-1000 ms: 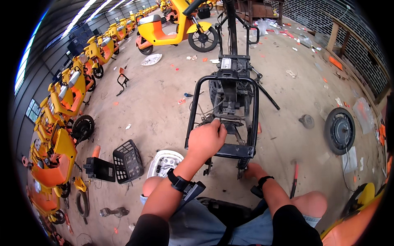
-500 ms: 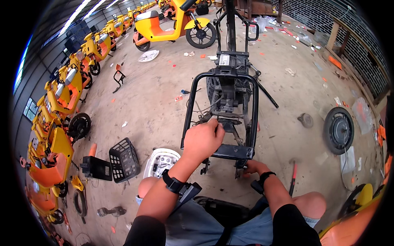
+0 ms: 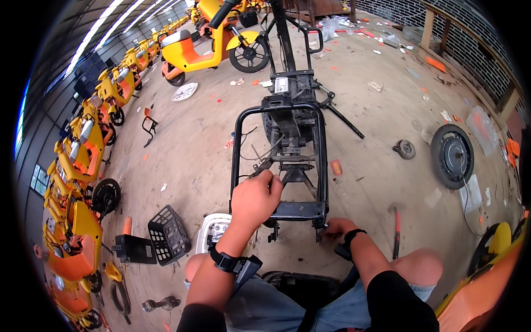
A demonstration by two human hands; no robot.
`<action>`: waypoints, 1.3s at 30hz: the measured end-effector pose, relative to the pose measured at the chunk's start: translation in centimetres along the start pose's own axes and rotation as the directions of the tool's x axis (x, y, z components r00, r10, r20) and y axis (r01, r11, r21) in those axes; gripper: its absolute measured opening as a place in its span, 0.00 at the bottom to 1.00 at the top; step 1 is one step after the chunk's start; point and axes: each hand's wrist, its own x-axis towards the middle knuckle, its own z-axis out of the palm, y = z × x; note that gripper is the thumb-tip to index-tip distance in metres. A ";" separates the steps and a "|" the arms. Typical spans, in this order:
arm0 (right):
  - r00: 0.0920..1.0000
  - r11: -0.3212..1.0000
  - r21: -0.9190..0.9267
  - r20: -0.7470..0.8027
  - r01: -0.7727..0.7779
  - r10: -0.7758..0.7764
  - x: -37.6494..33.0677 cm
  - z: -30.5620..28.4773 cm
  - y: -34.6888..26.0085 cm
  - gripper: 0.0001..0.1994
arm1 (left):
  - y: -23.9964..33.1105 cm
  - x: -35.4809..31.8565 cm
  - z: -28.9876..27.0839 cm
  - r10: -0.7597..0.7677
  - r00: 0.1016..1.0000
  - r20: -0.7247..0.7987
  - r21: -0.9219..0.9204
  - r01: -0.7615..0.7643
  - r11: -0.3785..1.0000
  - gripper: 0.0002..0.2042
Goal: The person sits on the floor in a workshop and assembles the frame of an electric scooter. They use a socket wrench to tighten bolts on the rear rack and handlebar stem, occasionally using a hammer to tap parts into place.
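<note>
In front of me stands a stripped black scooter frame, with a tubular hoop at its near end and a flat crossbar below it. My left hand reaches over the hoop's left side, its fingers curled inward. What those fingertips hold, if anything, is hidden behind the hand. Low at the right, my right hand is closed beside the small bracket under the crossbar's right end. Whatever sits between its fingers is too small to make out.
A red-handled hammer and a wheel lie on the right. To my left are a white tray, a black basket and a black box. Yellow scooters line the left side; another scooter stands ahead.
The view has swung slightly, so the frame appears farther left. Both hands keep nearly the same places on the frame. A red packet on the floor beside the hoop shows more fully.
</note>
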 end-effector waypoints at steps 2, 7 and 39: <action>0.998 0.998 0.046 -0.057 0.040 -0.037 -1.1 0.5 -0.5 0.16 | -0.1 -0.1 0.0 -0.013 1.000 0.007 0.013 0.013 1.000 0.15; 0.967 0.981 -0.043 -0.166 0.188 -0.193 2.9 0.6 2.9 0.15 | 0.8 0.5 0.5 0.021 1.000 0.007 0.029 -0.021 0.999 0.15; 0.718 0.883 -0.463 -0.588 0.080 -0.373 -1.2 3.5 0.9 0.10 | 0.9 0.1 1.2 0.010 0.999 -0.037 0.072 -0.008 0.997 0.16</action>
